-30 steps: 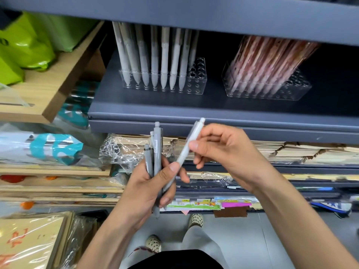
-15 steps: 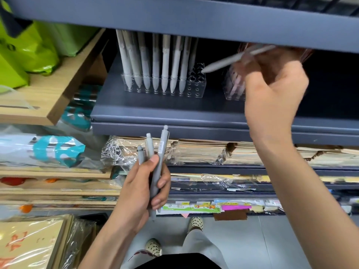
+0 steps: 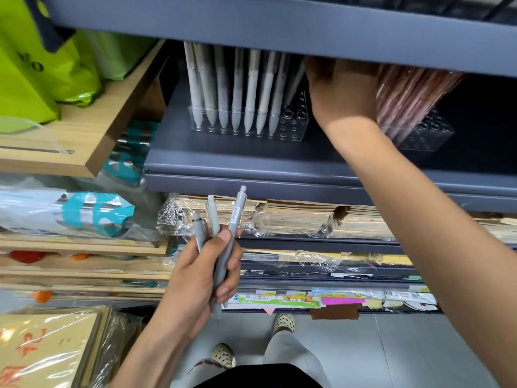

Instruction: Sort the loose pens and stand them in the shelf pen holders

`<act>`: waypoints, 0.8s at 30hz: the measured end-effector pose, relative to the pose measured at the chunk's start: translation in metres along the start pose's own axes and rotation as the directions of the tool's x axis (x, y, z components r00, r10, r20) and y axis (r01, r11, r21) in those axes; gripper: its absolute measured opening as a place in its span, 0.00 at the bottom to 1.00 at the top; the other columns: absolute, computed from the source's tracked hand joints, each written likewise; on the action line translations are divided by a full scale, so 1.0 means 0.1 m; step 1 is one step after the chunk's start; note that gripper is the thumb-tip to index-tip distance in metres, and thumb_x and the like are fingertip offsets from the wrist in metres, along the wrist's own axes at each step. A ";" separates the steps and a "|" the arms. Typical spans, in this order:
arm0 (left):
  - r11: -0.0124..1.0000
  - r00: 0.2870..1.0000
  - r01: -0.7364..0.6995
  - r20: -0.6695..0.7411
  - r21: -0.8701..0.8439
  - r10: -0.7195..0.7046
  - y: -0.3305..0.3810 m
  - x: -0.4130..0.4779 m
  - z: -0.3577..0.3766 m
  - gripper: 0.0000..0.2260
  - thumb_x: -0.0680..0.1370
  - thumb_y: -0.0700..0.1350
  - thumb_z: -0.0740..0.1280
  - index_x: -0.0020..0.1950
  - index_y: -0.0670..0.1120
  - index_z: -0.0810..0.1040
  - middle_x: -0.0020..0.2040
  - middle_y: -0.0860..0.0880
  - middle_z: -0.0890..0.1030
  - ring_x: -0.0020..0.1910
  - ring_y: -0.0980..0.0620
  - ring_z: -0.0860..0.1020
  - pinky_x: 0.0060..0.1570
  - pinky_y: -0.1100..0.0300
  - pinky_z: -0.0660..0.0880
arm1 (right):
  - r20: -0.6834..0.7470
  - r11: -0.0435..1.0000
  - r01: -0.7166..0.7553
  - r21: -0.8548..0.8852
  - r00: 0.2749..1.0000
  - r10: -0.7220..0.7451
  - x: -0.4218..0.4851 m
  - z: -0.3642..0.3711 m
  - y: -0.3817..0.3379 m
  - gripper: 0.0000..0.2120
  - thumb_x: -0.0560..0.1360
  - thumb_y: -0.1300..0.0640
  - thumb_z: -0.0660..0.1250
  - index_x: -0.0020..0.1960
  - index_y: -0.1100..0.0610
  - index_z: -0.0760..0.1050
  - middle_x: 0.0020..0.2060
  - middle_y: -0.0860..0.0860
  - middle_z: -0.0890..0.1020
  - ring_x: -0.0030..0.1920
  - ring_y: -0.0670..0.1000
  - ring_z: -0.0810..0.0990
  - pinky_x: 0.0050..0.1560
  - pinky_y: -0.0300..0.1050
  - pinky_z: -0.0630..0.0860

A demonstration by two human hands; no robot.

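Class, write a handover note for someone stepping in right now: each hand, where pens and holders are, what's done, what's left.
Left hand grips three grey pens, below the shelf.
Right hand is up between the two holders; fingers hidden, grip unclear.
Left holder: pale pens standing, holes free at its right end.
Right holder: reddish pens.
Done: those rows stand. Left: stand the three grey pens.

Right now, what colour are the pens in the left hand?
Grey, all three pens in the left hand; clearest in the head view.
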State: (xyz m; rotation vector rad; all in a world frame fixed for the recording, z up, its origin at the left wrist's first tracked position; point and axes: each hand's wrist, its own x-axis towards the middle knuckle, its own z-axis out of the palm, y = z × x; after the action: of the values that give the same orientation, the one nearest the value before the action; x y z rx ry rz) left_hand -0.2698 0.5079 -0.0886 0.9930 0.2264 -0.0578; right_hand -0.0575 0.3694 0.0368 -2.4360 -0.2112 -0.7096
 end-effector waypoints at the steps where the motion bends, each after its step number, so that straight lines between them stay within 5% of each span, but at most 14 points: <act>1: 1.000 1.000 -0.009 -0.002 0.010 0.009 -0.01 -0.01 0.00 0.12 0.80 0.48 0.65 0.49 0.38 0.72 0.31 0.46 0.69 0.19 0.54 0.60 0.19 0.66 0.59 | 0.034 1.000 0.002 -0.018 0.999 -0.001 0.02 0.01 -0.01 0.19 0.82 0.51 0.57 0.68 0.60 0.70 0.62 0.60 0.77 0.60 0.59 0.76 0.47 0.37 0.62; 4: 0.997 0.998 -0.059 0.014 0.049 0.059 -0.01 -0.01 0.01 0.13 0.79 0.48 0.63 0.46 0.37 0.68 0.31 0.48 0.71 0.20 0.54 0.61 0.19 0.66 0.61 | 0.075 0.998 0.030 -0.054 0.997 -0.026 0.05 0.03 -0.05 0.19 0.81 0.53 0.57 0.68 0.60 0.69 0.63 0.61 0.75 0.60 0.61 0.74 0.44 0.37 0.56; 12: 0.994 0.995 -0.096 0.038 0.052 0.094 -0.02 0.00 -0.02 0.09 0.79 0.46 0.63 0.46 0.40 0.68 0.33 0.46 0.72 0.20 0.53 0.62 0.20 0.66 0.61 | 0.104 0.998 0.009 -0.068 0.995 -0.002 0.03 0.03 0.01 0.18 0.80 0.51 0.58 0.65 0.59 0.72 0.61 0.59 0.77 0.62 0.58 0.74 0.52 0.42 0.64; 15: 0.998 0.998 -0.064 0.026 0.007 0.064 -0.03 0.01 -0.05 0.06 0.80 0.43 0.62 0.47 0.41 0.69 0.34 0.45 0.72 0.20 0.53 0.61 0.20 0.66 0.61 | -0.003 0.993 -0.059 0.105 0.998 0.060 -0.05 -0.03 -0.02 0.13 0.79 0.53 0.61 0.58 0.59 0.77 0.54 0.57 0.82 0.56 0.54 0.78 0.50 0.37 0.64; 18: 0.996 0.999 -0.038 0.033 -0.077 0.041 -0.02 0.03 -0.07 0.04 0.75 0.39 0.64 0.48 0.42 0.70 0.34 0.43 0.73 0.19 0.53 0.62 0.20 0.66 0.61 | 0.114 0.817 -0.155 0.556 0.987 0.110 -0.28 -0.17 -0.02 0.09 0.74 0.67 0.61 0.48 0.57 0.77 0.38 0.53 0.81 0.37 0.45 0.80 0.41 0.38 0.75; 20: 0.994 0.997 -0.054 0.043 -0.097 0.059 -0.01 0.03 -0.07 0.06 0.72 0.40 0.63 0.48 0.43 0.71 0.35 0.43 0.74 0.19 0.53 0.63 0.20 0.66 0.60 | 0.162 0.847 -0.140 0.512 0.985 0.065 -0.53 -0.25 0.05 0.09 0.72 0.62 0.63 0.43 0.50 0.78 0.36 0.48 0.83 0.36 0.48 0.81 0.41 0.46 0.78; 24: 0.989 0.993 -0.081 0.081 -0.124 0.092 -0.04 0.04 -0.04 0.07 0.74 0.40 0.62 0.51 0.44 0.77 0.35 0.43 0.76 0.21 0.52 0.66 0.21 0.65 0.64 | 0.476 0.868 -0.226 0.442 0.880 -0.013 -1.06 -0.32 0.11 0.08 0.73 0.47 0.70 0.41 0.51 0.82 0.34 0.47 0.84 0.33 0.44 0.81 0.35 0.41 0.76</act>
State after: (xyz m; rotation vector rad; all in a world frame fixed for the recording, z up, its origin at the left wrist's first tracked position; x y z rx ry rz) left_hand -0.2668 0.5096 -0.0947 0.8767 0.1062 -0.0075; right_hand -0.1579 0.3430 -0.0026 -2.0583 -0.3842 0.0129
